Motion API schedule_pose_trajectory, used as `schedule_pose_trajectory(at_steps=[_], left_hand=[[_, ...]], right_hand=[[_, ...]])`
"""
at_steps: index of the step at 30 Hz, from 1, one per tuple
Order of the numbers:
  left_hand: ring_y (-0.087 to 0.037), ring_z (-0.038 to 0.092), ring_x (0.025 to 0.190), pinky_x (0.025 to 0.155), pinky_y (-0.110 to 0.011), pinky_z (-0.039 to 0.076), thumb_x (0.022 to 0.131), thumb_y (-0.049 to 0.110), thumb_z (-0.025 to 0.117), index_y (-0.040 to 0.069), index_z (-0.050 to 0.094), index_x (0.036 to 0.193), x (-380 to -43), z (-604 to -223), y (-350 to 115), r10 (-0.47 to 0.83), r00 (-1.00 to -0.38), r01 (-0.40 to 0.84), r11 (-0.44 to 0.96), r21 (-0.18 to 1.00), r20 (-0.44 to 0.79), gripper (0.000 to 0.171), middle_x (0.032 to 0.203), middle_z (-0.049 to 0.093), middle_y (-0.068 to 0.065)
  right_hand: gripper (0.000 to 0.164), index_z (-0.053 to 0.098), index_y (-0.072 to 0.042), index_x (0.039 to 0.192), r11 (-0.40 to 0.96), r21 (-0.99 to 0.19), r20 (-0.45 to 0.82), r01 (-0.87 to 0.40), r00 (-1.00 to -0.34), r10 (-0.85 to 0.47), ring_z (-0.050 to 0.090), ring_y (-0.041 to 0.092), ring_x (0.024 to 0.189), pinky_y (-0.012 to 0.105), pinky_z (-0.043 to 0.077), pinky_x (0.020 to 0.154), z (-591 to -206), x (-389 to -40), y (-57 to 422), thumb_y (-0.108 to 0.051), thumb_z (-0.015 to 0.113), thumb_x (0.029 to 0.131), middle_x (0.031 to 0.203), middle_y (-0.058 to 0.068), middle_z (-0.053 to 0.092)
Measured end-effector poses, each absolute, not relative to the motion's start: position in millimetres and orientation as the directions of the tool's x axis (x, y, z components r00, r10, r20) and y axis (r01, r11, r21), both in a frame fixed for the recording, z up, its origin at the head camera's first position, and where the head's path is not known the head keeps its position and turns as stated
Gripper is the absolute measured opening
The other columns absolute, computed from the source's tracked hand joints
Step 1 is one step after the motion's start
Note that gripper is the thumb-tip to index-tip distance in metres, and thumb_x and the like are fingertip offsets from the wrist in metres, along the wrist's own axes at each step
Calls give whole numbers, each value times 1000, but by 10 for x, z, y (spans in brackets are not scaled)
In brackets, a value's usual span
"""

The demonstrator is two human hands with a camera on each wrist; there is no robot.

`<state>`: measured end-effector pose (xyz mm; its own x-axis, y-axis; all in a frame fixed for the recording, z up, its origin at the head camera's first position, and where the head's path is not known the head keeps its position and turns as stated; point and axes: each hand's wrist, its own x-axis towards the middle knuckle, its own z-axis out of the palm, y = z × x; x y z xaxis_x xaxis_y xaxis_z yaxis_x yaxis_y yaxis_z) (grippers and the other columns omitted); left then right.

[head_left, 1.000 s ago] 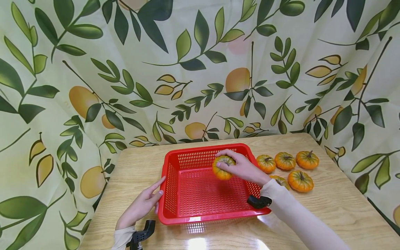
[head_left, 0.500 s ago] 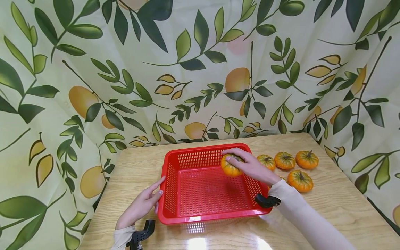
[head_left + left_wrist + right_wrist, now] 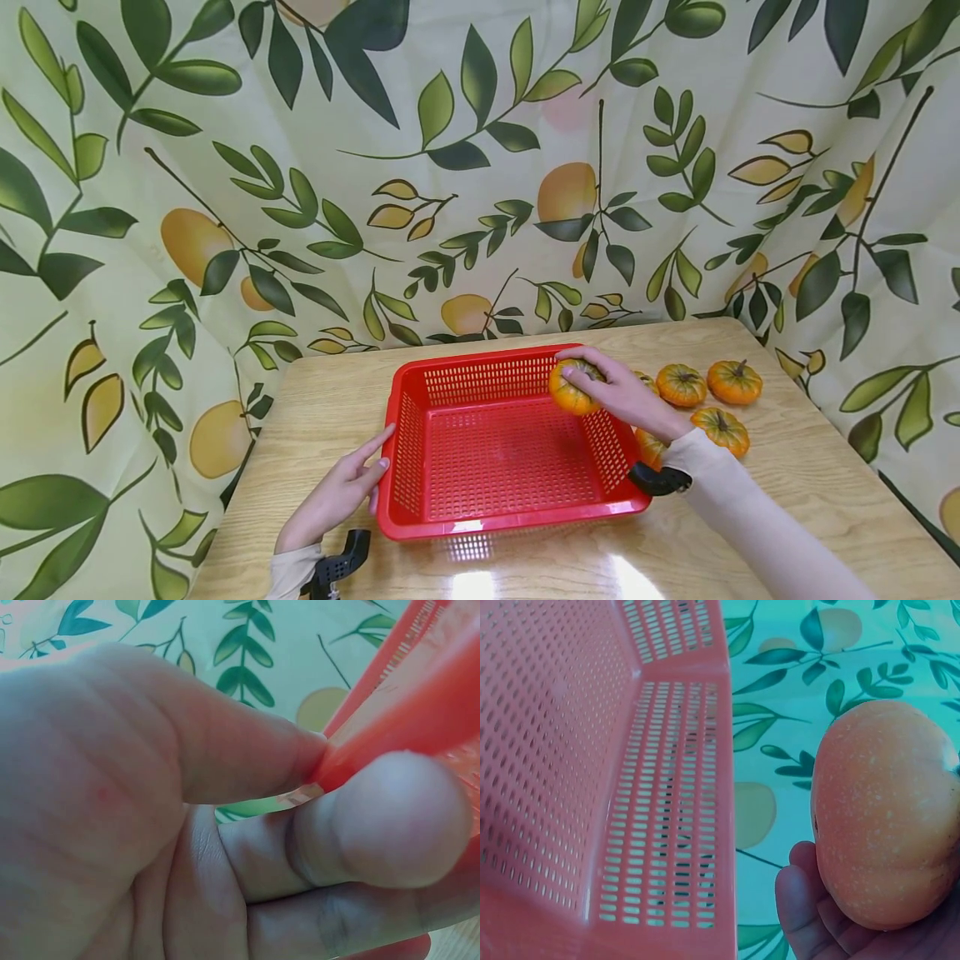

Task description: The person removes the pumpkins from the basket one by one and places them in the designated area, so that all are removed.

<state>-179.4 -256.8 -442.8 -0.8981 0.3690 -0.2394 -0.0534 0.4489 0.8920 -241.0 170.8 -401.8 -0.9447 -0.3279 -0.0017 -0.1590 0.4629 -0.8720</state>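
Observation:
My right hand [image 3: 626, 392] holds a small orange pumpkin [image 3: 574, 400] with greenish streaks, raised over the back right corner of a red plastic basket [image 3: 626, 506]. In the right wrist view the pumpkin's smooth orange side [image 3: 885, 817] faces the camera, fingers curled beneath it, beside the slotted basket wall [image 3: 727, 825]. At the basket's left rim, my left hand [image 3: 333, 496] grips the edge. Its thumb [image 3: 247, 754] meets the red rim [image 3: 420, 712] in the left wrist view, with the fingers on the other side.
Several similar pumpkins [image 3: 681, 385] lie on the wooden table [image 3: 795, 467] right of the basket; some are partly hidden by my right hand and arm. A leaf-patterned cloth [image 3: 465, 233] hangs behind and at the sides of the table.
My right hand has moved right with the pumpkin, from above the basket's inside to its back right corner. My left hand and the basket stay where they were.

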Motion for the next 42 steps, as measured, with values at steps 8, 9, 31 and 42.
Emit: schedule_pose_trajectory(at_steps=[8,9,31,42], left_hand=[[-25,61,54,54,-28,45,108,20,48,11,24,162,-1791,-4415,-2568,367,-900,-50,444,895,-233,60,66,62,-5],[-24,61,54,54,-28,45,108,20,48,11,23,162,-1792,-4417,-2569,370,-899,-49,443,895,-233,60,66,62,-4],[-33,62,57,56,-27,45,107,23,49,13,24,162,-1794,-4429,-2569,361,-899,-66,447,892,-248,61,72,65,-11],[-17,59,52,51,-28,42,109,21,45,8,21,162,-1789,-4423,-2568,387,-898,-31,419,907,-210,60,66,64,-9]], right_hand=[[53,49,-21,146,501,-855,-14,-132,-961,-277,54,28,120,48,46,103,-4019,-2401,1856,-51,52,103,145,9,52],[53,49,-20,147,496,-858,-12,-131,-961,-275,55,29,119,47,47,101,-4022,-2402,1876,-50,52,103,145,10,52],[53,46,-25,148,537,-836,22,-112,-985,-170,38,39,144,69,35,110,-4032,-2382,2274,-54,49,103,157,12,42],[53,46,-21,148,568,-817,40,-102,-992,-120,54,31,118,44,50,91,-3998,-2377,2446,-51,49,104,146,13,51]])
